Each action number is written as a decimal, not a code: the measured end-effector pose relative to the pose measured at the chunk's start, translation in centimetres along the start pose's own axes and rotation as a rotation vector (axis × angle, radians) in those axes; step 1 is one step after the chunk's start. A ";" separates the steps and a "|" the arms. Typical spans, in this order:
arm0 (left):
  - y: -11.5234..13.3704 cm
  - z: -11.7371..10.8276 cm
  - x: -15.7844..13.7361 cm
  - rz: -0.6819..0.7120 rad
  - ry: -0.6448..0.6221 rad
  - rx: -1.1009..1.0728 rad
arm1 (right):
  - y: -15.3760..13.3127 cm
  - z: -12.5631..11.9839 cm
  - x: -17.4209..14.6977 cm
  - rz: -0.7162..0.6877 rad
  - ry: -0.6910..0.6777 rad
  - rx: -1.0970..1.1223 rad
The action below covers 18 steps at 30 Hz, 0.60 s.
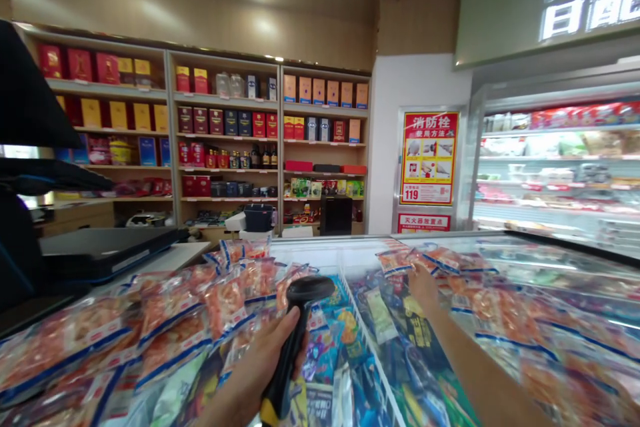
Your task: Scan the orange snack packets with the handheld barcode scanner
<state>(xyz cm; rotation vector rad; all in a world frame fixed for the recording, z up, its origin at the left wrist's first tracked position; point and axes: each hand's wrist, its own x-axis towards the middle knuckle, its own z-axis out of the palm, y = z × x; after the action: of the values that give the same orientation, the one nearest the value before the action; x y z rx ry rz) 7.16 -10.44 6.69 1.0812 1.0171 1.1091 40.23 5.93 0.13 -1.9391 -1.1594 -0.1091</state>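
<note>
My left hand is wrapped round the handle of a black barcode scanner with a yellow-trimmed base, its head tilted up. Further off, my right hand pinches the edge of a clear plastic bag of orange-pink food with a blue strip; the fingertips are small and partly blurred. Similar bags are heaped at the left of the chest freezer. More such bags lie to the right. Between the hands, colourful ice-cream packets fill the freezer.
A white wire divider splits the freezer contents. At left, a dark checkout device stands on a counter. Behind are shelves of boxed goods, a red-and-yellow fire hydrant poster and a lit refrigerated display.
</note>
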 end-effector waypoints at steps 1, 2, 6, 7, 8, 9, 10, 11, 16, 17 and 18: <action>0.0 0.2 0.5 -0.006 -0.002 0.002 | 0.1 0.4 0.8 -0.010 -0.010 -0.037; -0.1 0.4 1.1 -0.012 -0.003 0.000 | 0.2 0.9 1.5 -0.017 -0.024 -0.072; -0.1 0.9 2.4 -0.035 0.029 -0.032 | 0.7 3.1 3.9 -0.008 -0.081 -0.166; -0.1 0.9 2.6 -0.042 0.034 -0.036 | 0.8 3.6 4.3 -0.004 -0.095 -0.180; -0.1 0.9 2.7 -0.053 0.034 -0.038 | 1.0 4.0 4.6 0.002 -0.110 -0.191; -0.1 0.9 2.8 -0.064 0.034 -0.039 | 1.1 4.3 4.7 0.006 -0.123 -0.197; -0.1 0.9 2.9 -0.074 0.031 -0.039 | 1.2 4.5 4.7 0.007 -0.135 -0.198; -0.1 0.9 2.9 -0.081 0.024 -0.036 | 1.3 4.6 4.6 0.004 -0.142 -0.195; 0.3 1.0 2.3 -0.051 -0.009 -0.038 | 0.8 3.2 2.3 -0.061 -0.086 -0.109; 0.4 1.0 2.0 -0.042 -0.014 -0.048 | 0.5 2.7 1.6 -0.082 -0.056 -0.063; 0.6 0.9 1.6 -0.037 -0.026 -0.055 | 0.1 2.2 0.9 -0.102 -0.027 -0.010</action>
<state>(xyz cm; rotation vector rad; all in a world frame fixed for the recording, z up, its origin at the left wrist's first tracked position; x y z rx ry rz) 8.19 -8.95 7.29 1.0261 0.9774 1.0848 40.09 8.04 -0.98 -1.8954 -1.2780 -0.1435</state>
